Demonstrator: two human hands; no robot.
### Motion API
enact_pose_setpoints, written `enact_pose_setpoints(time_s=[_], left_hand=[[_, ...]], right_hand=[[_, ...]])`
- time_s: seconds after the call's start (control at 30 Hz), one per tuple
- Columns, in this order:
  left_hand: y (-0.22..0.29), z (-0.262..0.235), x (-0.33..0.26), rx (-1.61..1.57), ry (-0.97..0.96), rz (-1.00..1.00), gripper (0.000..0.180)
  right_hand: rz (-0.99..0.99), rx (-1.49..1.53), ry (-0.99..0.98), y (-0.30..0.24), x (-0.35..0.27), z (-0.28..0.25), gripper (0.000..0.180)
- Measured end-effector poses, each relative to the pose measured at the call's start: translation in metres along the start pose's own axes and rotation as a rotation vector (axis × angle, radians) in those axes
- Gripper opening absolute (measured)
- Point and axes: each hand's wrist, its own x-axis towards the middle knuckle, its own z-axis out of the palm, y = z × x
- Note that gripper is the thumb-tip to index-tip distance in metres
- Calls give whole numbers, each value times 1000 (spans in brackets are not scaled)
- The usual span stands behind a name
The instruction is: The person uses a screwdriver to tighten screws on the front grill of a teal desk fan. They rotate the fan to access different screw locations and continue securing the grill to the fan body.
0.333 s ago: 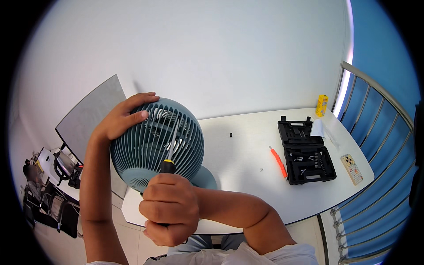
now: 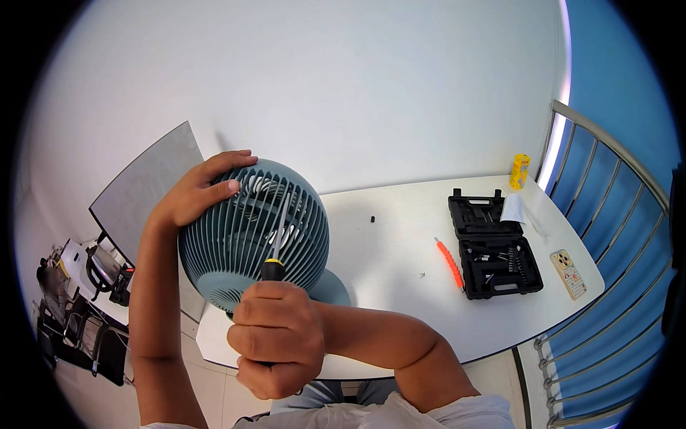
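Observation:
A blue-green desk fan (image 2: 246, 229) with a ribbed round grille stands at the left of the table, its base partly hidden behind my right arm. My left hand (image 2: 196, 189) grips the upper left of the grille, with the thumb and fingers spread over it. In front of the fan, my right hand (image 2: 279, 339) is closed in a fist around a screwdriver (image 2: 272, 269) with a black and yellow handle. Its long metal shaft points away toward the grille. Where the tip ends against or inside the slats is hard to make out.
On the white table (image 2: 386, 314) lie an open black tool case (image 2: 500, 266), an orange flexible shaft (image 2: 449, 263), a small black piece (image 2: 372, 219) and a phone (image 2: 569, 274). A yellow carton (image 2: 520, 171) stands far right. A metal railing (image 2: 622, 154) borders the right side.
My right fist has shifted very slightly to the right with the screwdriver still in it. My left hand and the fan hold their places.

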Motion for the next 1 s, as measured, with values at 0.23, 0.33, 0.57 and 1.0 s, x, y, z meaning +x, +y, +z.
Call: enact_pose_setpoints(time_s=[0.23, 0.33, 0.57, 1.0], left_hand=[[0, 0, 0, -6, 3, -17, 57], [-1, 0, 0, -8, 1, -14, 58], [-1, 0, 0, 0, -1, -29, 56], [-1, 0, 1, 4, 0, -20, 57]], right_hand=[[32, 51, 23, 1, 2, -4, 28], [1, 86, 82, 5, 0, -1, 31], [-30, 53, 32, 3, -8, -7, 24], [-3, 16, -79, -5, -20, -9, 16]])
